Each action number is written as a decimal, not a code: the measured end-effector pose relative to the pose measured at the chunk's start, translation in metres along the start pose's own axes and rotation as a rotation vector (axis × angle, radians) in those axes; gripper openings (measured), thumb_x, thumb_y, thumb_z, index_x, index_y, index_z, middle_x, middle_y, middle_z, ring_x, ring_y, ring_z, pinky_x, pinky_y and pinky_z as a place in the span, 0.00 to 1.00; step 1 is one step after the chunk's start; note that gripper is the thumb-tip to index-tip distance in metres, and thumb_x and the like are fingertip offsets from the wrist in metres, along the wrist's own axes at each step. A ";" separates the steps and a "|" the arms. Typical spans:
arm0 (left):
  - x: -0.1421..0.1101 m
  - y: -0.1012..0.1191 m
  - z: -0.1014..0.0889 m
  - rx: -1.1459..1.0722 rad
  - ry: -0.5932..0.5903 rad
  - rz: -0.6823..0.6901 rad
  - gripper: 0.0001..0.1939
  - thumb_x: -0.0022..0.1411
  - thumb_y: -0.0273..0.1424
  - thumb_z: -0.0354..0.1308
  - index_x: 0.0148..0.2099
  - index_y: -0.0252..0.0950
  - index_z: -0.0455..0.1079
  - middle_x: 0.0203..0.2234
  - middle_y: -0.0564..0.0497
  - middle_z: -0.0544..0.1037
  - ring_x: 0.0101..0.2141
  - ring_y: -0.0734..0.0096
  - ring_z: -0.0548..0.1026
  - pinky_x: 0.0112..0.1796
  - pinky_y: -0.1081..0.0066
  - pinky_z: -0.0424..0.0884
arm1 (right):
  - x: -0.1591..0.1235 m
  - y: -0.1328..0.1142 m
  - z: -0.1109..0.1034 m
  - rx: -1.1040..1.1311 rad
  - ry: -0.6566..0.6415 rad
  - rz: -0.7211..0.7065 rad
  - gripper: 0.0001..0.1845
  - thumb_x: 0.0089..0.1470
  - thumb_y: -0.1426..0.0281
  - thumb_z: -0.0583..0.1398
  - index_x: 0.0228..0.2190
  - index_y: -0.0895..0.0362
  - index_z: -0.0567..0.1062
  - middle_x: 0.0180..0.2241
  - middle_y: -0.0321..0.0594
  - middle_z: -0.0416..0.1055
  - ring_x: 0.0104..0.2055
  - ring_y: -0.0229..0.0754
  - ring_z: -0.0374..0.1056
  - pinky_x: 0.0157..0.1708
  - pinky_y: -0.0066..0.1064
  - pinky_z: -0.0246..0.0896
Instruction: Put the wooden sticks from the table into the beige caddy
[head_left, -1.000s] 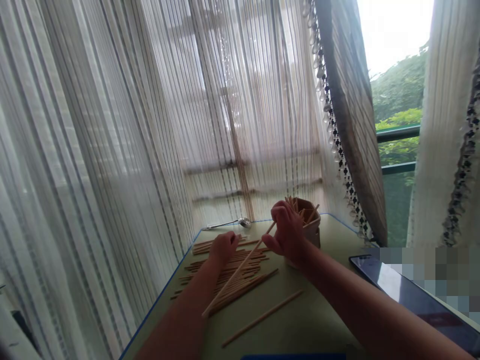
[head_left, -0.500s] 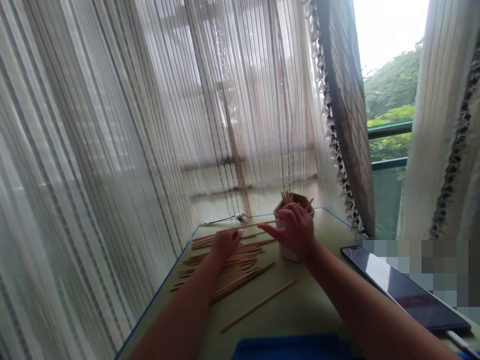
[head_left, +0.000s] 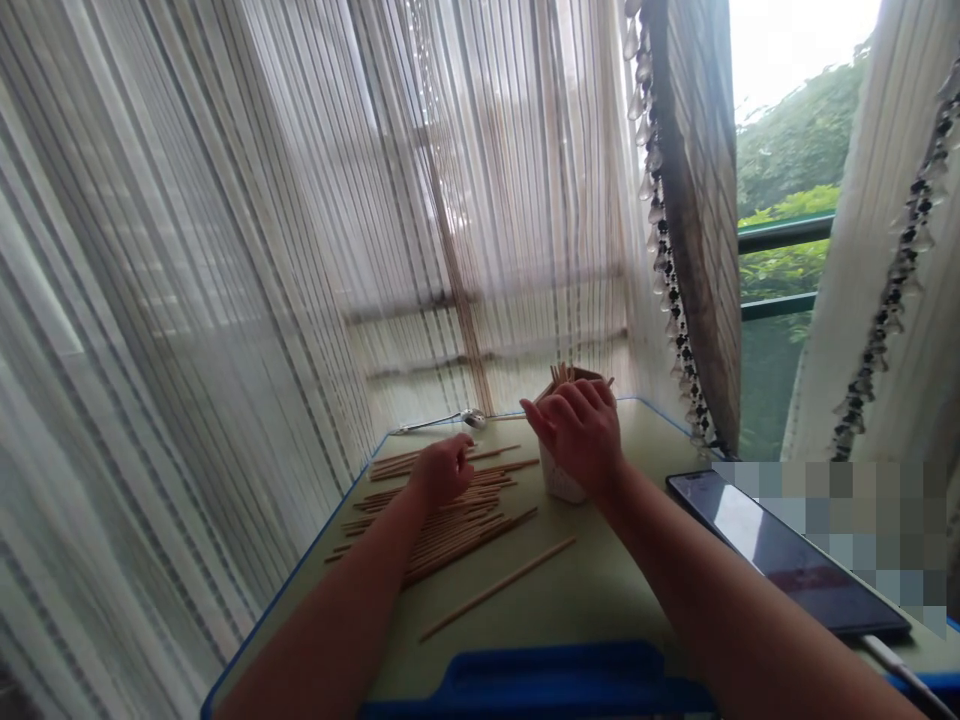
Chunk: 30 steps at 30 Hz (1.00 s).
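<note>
Many thin wooden chopsticks (head_left: 457, 540) lie roughly side by side on the left of the table. Over their upper part is my left hand (head_left: 442, 470), its fingers curled closed; whatever they may hold is hidden. My right hand (head_left: 581, 430) is at the front of a pale, angular holder (head_left: 561, 482) and covers much of it. Its fingers are bent, the thumb points up and left, and their grip is hidden from me. Several chopsticks (head_left: 561, 374) stand upright in the holder. One single chopstick (head_left: 499, 590) lies apart, slanting, nearer to me.
A metal spoon (head_left: 471, 419) lies at the far left edge of the pale green table (head_left: 600, 600), which has a blue rim. On the right lies a phone (head_left: 780, 560) with a white cable (head_left: 892, 665) plugged in. Sheer striped curtains (head_left: 300, 250) hang close behind and to the left.
Earlier a chopstick stretched between my two hands; it no longer spans them. My right hand's fingers have curled more, with the thumb now raised. The view has shifted slightly.
</note>
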<state>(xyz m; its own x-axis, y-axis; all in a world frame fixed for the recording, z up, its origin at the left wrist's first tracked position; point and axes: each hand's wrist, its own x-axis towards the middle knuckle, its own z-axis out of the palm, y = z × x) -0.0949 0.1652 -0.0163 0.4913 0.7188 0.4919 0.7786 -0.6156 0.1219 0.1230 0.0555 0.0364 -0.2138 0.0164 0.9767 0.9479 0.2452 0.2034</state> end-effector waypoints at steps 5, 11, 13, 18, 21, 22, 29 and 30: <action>-0.001 0.017 0.004 0.017 -0.003 0.020 0.18 0.60 0.40 0.53 0.50 0.39 0.69 0.29 0.53 0.78 0.30 0.70 0.74 0.36 0.72 0.66 | 0.000 -0.009 0.001 0.047 -0.013 -0.076 0.14 0.61 0.64 0.56 0.24 0.54 0.65 0.24 0.35 0.64 0.32 0.40 0.56 0.39 0.33 0.48; 0.000 0.012 0.002 0.069 0.043 -0.081 0.19 0.61 0.48 0.52 0.42 0.38 0.68 0.24 0.53 0.76 0.28 0.68 0.74 0.30 0.72 0.61 | -0.001 -0.016 0.000 0.116 -0.064 -0.106 0.14 0.61 0.64 0.56 0.24 0.55 0.67 0.25 0.36 0.64 0.32 0.39 0.56 0.38 0.32 0.50; 0.002 0.008 0.000 0.087 0.086 -0.150 0.20 0.62 0.49 0.51 0.44 0.38 0.67 0.24 0.53 0.76 0.28 0.67 0.75 0.29 0.72 0.61 | -0.001 -0.017 0.000 0.139 -0.073 -0.106 0.14 0.61 0.64 0.56 0.24 0.55 0.67 0.25 0.37 0.64 0.32 0.39 0.56 0.37 0.32 0.50; 0.004 0.004 -0.003 0.107 0.085 -0.191 0.18 0.68 0.41 0.44 0.53 0.38 0.63 0.30 0.50 0.79 0.34 0.64 0.77 0.33 0.71 0.63 | -0.002 -0.020 0.002 0.160 -0.090 -0.098 0.14 0.61 0.64 0.55 0.24 0.55 0.67 0.25 0.36 0.64 0.32 0.39 0.56 0.37 0.31 0.51; 0.003 0.006 -0.005 0.170 0.020 -0.157 0.17 0.70 0.38 0.39 0.48 0.39 0.68 0.35 0.46 0.80 0.37 0.62 0.78 0.35 0.69 0.63 | -0.004 -0.022 0.004 0.135 -0.049 -0.080 0.11 0.59 0.65 0.57 0.26 0.54 0.69 0.28 0.38 0.66 0.34 0.39 0.57 0.39 0.31 0.53; 0.003 0.006 -0.005 0.185 0.002 -0.166 0.18 0.70 0.38 0.38 0.46 0.39 0.69 0.36 0.46 0.80 0.38 0.61 0.78 0.36 0.69 0.64 | -0.005 -0.023 0.004 0.119 -0.017 -0.072 0.09 0.58 0.66 0.58 0.27 0.54 0.70 0.31 0.39 0.67 0.36 0.40 0.58 0.40 0.32 0.53; 0.005 0.004 -0.004 0.231 -0.038 -0.270 0.23 0.71 0.38 0.35 0.47 0.36 0.70 0.37 0.41 0.79 0.39 0.58 0.77 0.38 0.66 0.66 | -0.006 -0.025 0.000 0.048 -0.031 -0.149 0.05 0.55 0.66 0.57 0.33 0.49 0.74 0.46 0.35 0.71 0.49 0.45 0.58 0.52 0.41 0.46; 0.005 0.003 -0.004 0.235 -0.031 -0.280 0.23 0.71 0.38 0.35 0.47 0.36 0.70 0.37 0.40 0.79 0.39 0.58 0.77 0.38 0.66 0.66 | -0.005 -0.026 0.000 0.040 -0.058 -0.154 0.06 0.55 0.66 0.57 0.35 0.49 0.74 0.47 0.35 0.71 0.50 0.45 0.58 0.53 0.41 0.45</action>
<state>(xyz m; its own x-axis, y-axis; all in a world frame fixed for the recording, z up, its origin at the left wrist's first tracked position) -0.0917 0.1662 -0.0103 0.2546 0.8606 0.4411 0.9514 -0.3047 0.0452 0.0997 0.0489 0.0262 -0.3697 0.0310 0.9286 0.8930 0.2879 0.3459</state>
